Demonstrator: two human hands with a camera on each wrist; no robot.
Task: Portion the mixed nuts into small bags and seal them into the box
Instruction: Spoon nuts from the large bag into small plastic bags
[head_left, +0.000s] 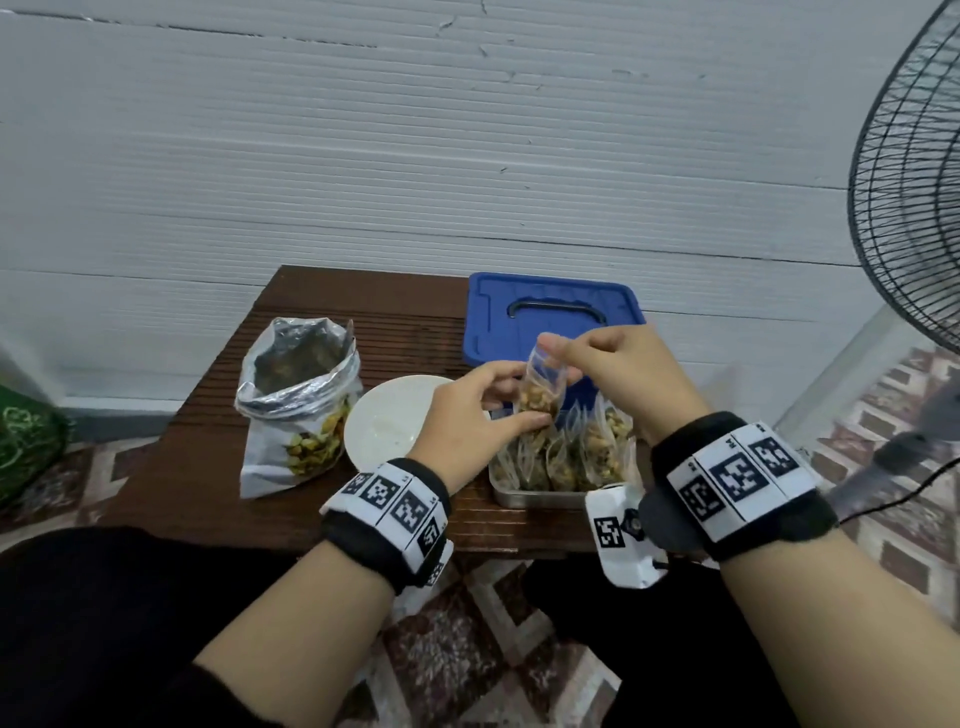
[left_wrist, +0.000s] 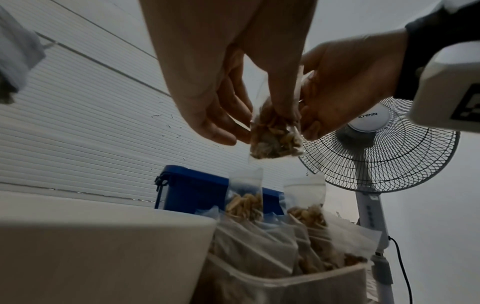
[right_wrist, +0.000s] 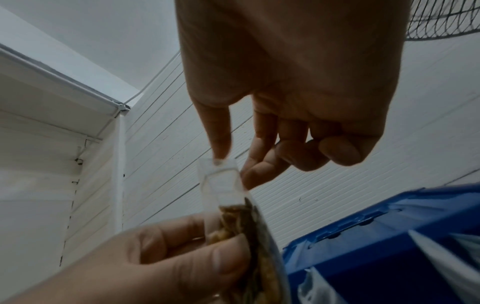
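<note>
Bag (head_left: 540, 397) of nuts, small and clear, held upright above the steel tray (head_left: 540, 500), long axis vertical, mouth up. Left hand (head_left: 470, 415) pinching the filled lower half between thumb and fingers; right hand (head_left: 621, 376) pinching the empty top strip, thumb and forefinger clamped together on the plastic. Both grips closed on the same bag, the left below and the right above, touching nothing else. Whether the strip is already pressed shut: cannot tell.

Directly under the bag, inside the tray: a packed row of filled bags (head_left: 566, 457) standing on end, tops flaring upward. Next move judged to be sealing the top, then lowering straight down into the tray. Left hand nearer the tray and carrying the weight, so likely the one to guide the bag in. Little free room among the standing bags; a gap seems to remain at the tray's far left corner, just below the held bag. Risk of snagging the neighbouring tops on the way down.

Behind the tray, touching or nearly so: blue box lid (head_left: 553, 317). Left of the tray: white plate (head_left: 384, 426), just beside it, then the open foil nut pouch (head_left: 298, 395) farther left. All on the dark wooden surface (head_left: 208, 467), the tray's near rim close to the front edge. Right of the tray, off the surface: standing fan (head_left: 914, 182), well apart.
</note>
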